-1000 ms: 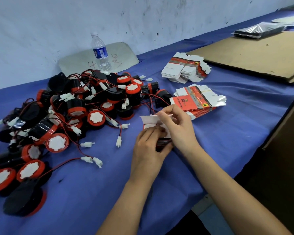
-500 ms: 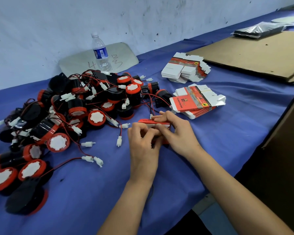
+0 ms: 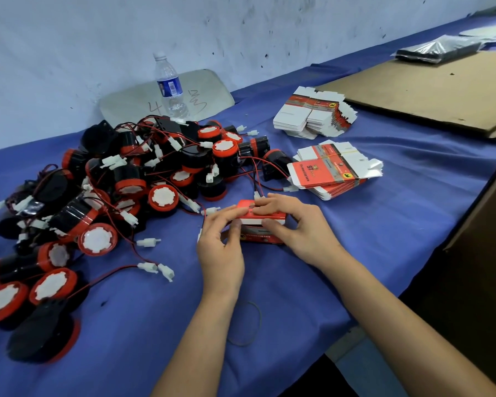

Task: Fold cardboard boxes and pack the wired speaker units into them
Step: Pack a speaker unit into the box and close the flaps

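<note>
A small red and white cardboard box (image 3: 259, 224) stands on the blue cloth at the middle of the table. My left hand (image 3: 221, 242) grips its left end, thumb on the front face. My right hand (image 3: 295, 224) holds its right side, fingers lying over the red top flap and thumb against the front. What is inside the box is hidden. A big heap of black and red wired speaker units (image 3: 121, 190) with white plugs lies to the left. Two bundles of flat unfolded boxes sit behind, the near bundle (image 3: 332, 170) and the far bundle (image 3: 312, 113).
A water bottle (image 3: 171, 87) stands at the wall behind the heap, in front of a grey panel (image 3: 206, 90). A large brown cardboard sheet (image 3: 430, 93) covers the far right of the table. A rubber band (image 3: 248, 325) lies near the front edge. Dark cardboard (image 3: 481, 253) rises at the right.
A second ago the white top flap stood open. Both hands have folded it down, and the red lid now lies flat under my right fingers.
</note>
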Demonstrator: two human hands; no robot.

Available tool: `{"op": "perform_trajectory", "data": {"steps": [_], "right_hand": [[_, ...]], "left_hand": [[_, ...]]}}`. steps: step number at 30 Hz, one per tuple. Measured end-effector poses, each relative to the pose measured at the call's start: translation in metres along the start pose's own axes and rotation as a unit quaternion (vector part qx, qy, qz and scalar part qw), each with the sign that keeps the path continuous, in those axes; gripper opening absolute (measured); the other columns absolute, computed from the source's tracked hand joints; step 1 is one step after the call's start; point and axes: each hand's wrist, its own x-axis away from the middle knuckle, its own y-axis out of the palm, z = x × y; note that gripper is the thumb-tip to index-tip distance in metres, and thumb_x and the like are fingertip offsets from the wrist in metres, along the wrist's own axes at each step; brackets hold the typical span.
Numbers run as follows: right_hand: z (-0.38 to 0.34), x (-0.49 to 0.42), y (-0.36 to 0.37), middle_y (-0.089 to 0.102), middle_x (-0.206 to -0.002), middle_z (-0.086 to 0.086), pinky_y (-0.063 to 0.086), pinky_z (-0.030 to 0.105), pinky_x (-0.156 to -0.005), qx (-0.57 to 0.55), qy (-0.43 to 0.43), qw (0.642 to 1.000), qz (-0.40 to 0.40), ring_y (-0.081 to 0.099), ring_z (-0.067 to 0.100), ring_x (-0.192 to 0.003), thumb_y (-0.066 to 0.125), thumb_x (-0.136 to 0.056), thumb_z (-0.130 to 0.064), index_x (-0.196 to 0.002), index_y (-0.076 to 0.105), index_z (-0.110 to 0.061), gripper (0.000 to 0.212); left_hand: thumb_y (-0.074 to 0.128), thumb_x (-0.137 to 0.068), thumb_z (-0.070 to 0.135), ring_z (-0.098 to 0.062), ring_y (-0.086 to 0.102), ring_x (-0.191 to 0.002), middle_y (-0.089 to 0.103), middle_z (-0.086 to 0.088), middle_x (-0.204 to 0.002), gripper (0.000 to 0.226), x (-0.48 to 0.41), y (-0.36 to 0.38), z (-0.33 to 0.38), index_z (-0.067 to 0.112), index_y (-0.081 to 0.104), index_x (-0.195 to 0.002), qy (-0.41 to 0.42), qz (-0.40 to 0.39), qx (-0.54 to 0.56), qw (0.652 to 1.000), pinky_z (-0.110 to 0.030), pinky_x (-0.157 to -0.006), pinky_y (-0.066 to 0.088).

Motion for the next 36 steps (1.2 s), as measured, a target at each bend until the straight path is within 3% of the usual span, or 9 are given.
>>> {"op": "perform_trajectory", "data": {"steps": [8,11,15,18,22,25,30,34,36], "right_hand": [[0.006,-0.001,-0.010,0.061,-0.127,-0.007,0.031,0.025,-0.113,-0.017,0.014,0.997,-0.068,0.035,0.006,-0.137,0.067,-0.087,-0.007,-0.112,0.071,-0.019,0.027],[0.007,-0.001,-0.013,0.054,-0.131,-0.014,0.027,0.019,-0.113,0.031,-0.011,0.995,-0.096,0.027,0.002,-0.140,0.064,-0.091,-0.012,-0.120,0.065,-0.024,0.032],[0.006,-0.002,-0.019,0.050,-0.137,-0.013,0.031,0.031,-0.114,0.147,-0.057,0.982,-0.107,0.026,0.010,-0.142,0.060,-0.094,-0.019,-0.125,0.062,-0.024,0.032],[0.000,-0.001,-0.024,0.043,-0.145,-0.016,0.043,0.041,-0.104,0.249,-0.080,0.956,-0.135,0.022,0.010,-0.145,0.052,-0.098,-0.031,-0.131,0.055,-0.034,0.034],[-0.009,-0.002,-0.033,0.024,-0.154,-0.021,0.046,0.037,-0.099,0.379,-0.082,0.902,-0.187,0.012,0.007,-0.147,0.036,-0.101,-0.040,-0.142,0.036,-0.047,0.041],[-0.009,0.000,-0.034,0.006,-0.158,-0.021,0.039,0.033,-0.104,0.441,-0.080,0.862,-0.236,0.004,0.008,-0.148,0.028,-0.103,-0.039,-0.146,0.015,-0.050,0.047],[0.001,0.005,-0.030,0.017,-0.159,-0.008,0.021,0.033,-0.118,0.329,-0.082,0.917,-0.211,0.010,0.020,-0.148,0.049,-0.098,-0.019,-0.147,0.029,-0.035,0.055],[0.009,0.012,-0.025,0.034,-0.151,0.001,0.036,0.041,-0.108,0.230,-0.110,0.955,-0.149,0.041,0.026,-0.134,0.059,-0.089,-0.004,-0.138,0.050,-0.021,0.052],[0.012,0.012,-0.024,0.037,-0.150,0.001,0.039,0.042,-0.105,0.235,-0.123,0.955,-0.131,0.044,0.025,-0.131,0.060,-0.088,-0.005,-0.135,0.053,-0.022,0.051]], "left_hand": [[0.058,-0.091,-0.004,0.003,0.061,-0.097,0.066,0.013,-0.103,0.030,-0.004,-0.009,-0.006,0.024,0.068,-0.094,-0.020,-0.020,0.000,1.000,-0.013,-0.084,0.045],[0.058,-0.091,-0.005,-0.004,0.061,-0.106,0.067,0.005,-0.113,0.028,-0.007,-0.012,-0.008,0.019,0.071,-0.096,-0.027,-0.031,-0.011,0.999,-0.010,-0.083,0.044],[0.058,-0.085,-0.011,-0.002,0.056,-0.114,0.066,0.001,-0.119,0.032,-0.009,-0.016,-0.010,0.013,0.074,-0.098,-0.016,-0.035,-0.053,0.998,-0.013,-0.092,0.045],[0.062,-0.082,-0.008,-0.010,0.052,-0.124,0.064,0.008,-0.117,0.027,-0.011,-0.018,-0.009,0.011,0.076,-0.096,-0.002,-0.042,-0.110,0.993,-0.025,-0.103,0.042],[0.067,-0.079,-0.007,-0.006,0.054,-0.114,0.066,0.002,-0.119,0.023,-0.008,-0.019,-0.005,0.007,0.075,-0.094,0.052,-0.037,-0.178,0.982,0.001,-0.093,0.033],[0.069,-0.080,-0.005,-0.005,0.053,-0.111,0.066,-0.002,-0.121,0.021,-0.005,-0.019,-0.004,0.005,0.074,-0.097,0.083,-0.042,-0.210,0.973,0.001,-0.093,0.031],[0.070,-0.081,-0.004,-0.018,0.051,-0.124,0.059,-0.002,-0.132,0.037,0.004,-0.012,-0.001,0.007,0.066,-0.116,0.123,-0.120,-0.239,0.956,-0.012,-0.103,0.031],[0.070,-0.083,0.000,-0.018,0.055,-0.123,0.058,-0.002,-0.135,0.040,0.006,-0.009,0.002,0.008,0.065,-0.122,0.110,-0.135,-0.221,0.959,-0.012,-0.103,0.033],[0.069,-0.086,0.005,-0.020,0.054,-0.124,0.057,-0.002,-0.136,0.042,0.005,-0.010,0.004,0.012,0.062,-0.127,0.122,-0.138,-0.258,0.949,-0.028,-0.111,0.033]]}}
